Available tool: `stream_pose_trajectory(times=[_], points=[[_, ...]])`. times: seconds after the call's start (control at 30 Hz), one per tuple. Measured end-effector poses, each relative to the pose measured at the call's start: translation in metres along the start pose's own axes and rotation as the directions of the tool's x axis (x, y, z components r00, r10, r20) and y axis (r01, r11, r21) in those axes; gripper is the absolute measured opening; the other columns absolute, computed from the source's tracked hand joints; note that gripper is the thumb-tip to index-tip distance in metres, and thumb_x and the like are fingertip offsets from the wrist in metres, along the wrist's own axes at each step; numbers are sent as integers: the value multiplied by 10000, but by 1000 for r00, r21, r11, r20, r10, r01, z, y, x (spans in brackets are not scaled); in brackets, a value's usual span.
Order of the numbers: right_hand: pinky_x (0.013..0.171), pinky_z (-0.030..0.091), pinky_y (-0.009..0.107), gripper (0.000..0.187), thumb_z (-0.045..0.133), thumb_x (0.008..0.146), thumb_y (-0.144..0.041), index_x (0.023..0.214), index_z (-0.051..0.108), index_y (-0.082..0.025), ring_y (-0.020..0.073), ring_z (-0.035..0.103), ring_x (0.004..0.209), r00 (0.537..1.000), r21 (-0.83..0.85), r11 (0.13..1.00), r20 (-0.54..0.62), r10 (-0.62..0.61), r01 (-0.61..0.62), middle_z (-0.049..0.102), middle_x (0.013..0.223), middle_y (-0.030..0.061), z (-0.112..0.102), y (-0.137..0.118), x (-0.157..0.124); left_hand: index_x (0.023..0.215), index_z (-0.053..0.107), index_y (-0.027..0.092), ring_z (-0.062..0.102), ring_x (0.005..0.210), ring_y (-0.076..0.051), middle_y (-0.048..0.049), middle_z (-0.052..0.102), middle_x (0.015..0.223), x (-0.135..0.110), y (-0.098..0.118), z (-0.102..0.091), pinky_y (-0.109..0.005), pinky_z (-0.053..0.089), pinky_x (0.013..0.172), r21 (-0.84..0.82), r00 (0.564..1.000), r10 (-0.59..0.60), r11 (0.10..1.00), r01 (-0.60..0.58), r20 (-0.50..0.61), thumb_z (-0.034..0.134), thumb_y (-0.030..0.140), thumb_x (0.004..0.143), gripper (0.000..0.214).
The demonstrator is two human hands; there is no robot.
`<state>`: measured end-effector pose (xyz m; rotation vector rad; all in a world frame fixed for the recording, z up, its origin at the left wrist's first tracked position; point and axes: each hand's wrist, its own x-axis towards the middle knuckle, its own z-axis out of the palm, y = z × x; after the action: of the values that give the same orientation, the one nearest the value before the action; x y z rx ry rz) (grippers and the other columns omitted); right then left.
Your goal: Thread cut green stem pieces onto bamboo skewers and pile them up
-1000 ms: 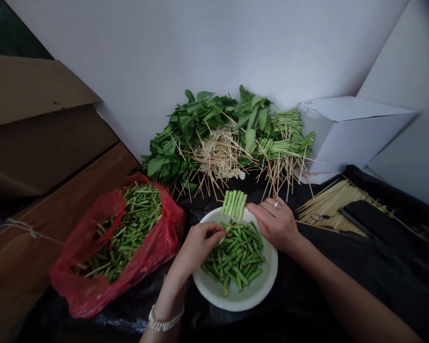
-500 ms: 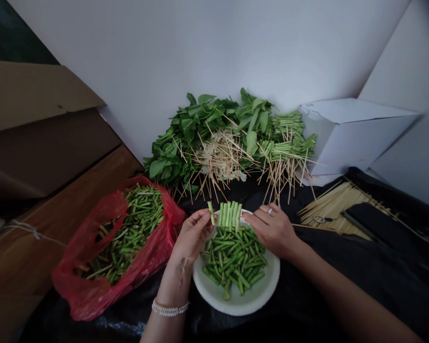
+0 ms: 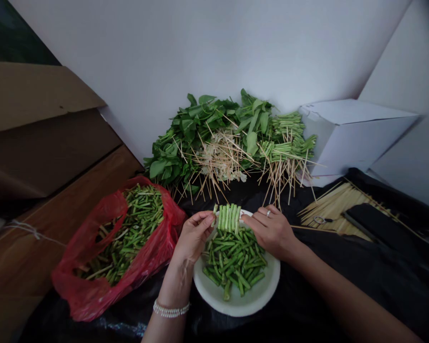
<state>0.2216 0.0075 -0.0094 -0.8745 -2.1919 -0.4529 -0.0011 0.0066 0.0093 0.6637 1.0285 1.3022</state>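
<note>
My left hand pinches a short cut green stem, upright at the left end of a row of stems. Several similar pieces sit side by side in that row of green stems, threaded on a skewer. My right hand, with a ring on one finger, is closed around the skewer, whose bare length sticks out to the right behind the hand. Below both hands is a white bowl holding a heap of loose cut stems.
At left lies an open red plastic bag full of cut stems. Along the wall are skewered leafy greens and finished stem skewers. On the right are a white box, loose bamboo skewers, small scissors and a dark phone-like object.
My left hand has moved slightly right, bringing the stem piece closer to the row and against its left end. My right hand has barely moved.
</note>
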Motion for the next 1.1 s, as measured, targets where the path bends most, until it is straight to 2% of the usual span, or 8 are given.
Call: stream_pose_trajectory(times=[0.2,0.4,0.57,0.67,0.77,0.9,1.0,1.1], points=[[700,318,343,272,412,930,-98,988,675,-136,175,474,714,1000,30,1000,-3,-2,2,582,677,34,1,-3,-1,734,738,141,638,659,-95,-9,725,721,-1,-7,2,-207,504,654,34,1000,-8,999,7,13,914,271,511,313],[708,316,346,277,403,932,-97,970,676,-132,178,460,719,1000,18,1000,-6,4,-4,578,683,39,2,0,-1,724,730,149,583,602,-65,13,695,679,-1,-9,5,-173,466,612,144,996,92,985,-94,19,892,289,560,270],[692,314,344,232,438,939,-138,983,666,-127,169,470,694,997,-14,1000,-77,14,-15,567,676,24,3,3,1,908,747,177,649,760,-124,-32,737,890,-5,-4,14,-233,508,733,227,993,47,971,-72,113,841,324,650,311],[688,311,339,210,461,946,-173,995,664,-145,163,485,691,996,-32,999,-86,21,-24,569,684,17,7,6,1,908,762,150,661,774,-159,-57,749,849,-7,0,19,-258,513,757,304,982,7,951,-65,188,835,306,653,308],[702,315,337,220,498,941,-194,1092,646,-132,174,507,737,997,-87,994,-51,54,-58,599,742,37,11,17,-1,873,767,171,660,750,-154,-43,754,851,-4,9,17,-248,520,724,296,986,99,946,-135,133,845,321,632,295],[753,328,350,247,513,917,-151,1129,636,-121,204,517,834,987,-177,970,-17,163,-163,635,838,76,7,40,-4,846,749,199,631,632,-119,1,732,766,-2,29,9,-213,523,607,249,989,144,957,-149,40,854,342,619,288],[778,331,349,232,504,909,-105,1088,648,-142,210,513,878,965,-239,937,-6,261,-254,643,860,74,1,54,-4,820,743,198,648,761,-120,4,734,869,-3,43,11,-206,540,729,215,966,259,944,-250,-15,861,333,616,272],[771,345,335,159,514,923,-142,978,663,-158,210,517,869,936,-225,912,2,353,-343,638,824,67,-1,60,-4,849,744,201,647,800,-129,-4,734,920,-4,50,22,-200,537,740,226,942,334,920,-319,-30,845,344,640,273]])
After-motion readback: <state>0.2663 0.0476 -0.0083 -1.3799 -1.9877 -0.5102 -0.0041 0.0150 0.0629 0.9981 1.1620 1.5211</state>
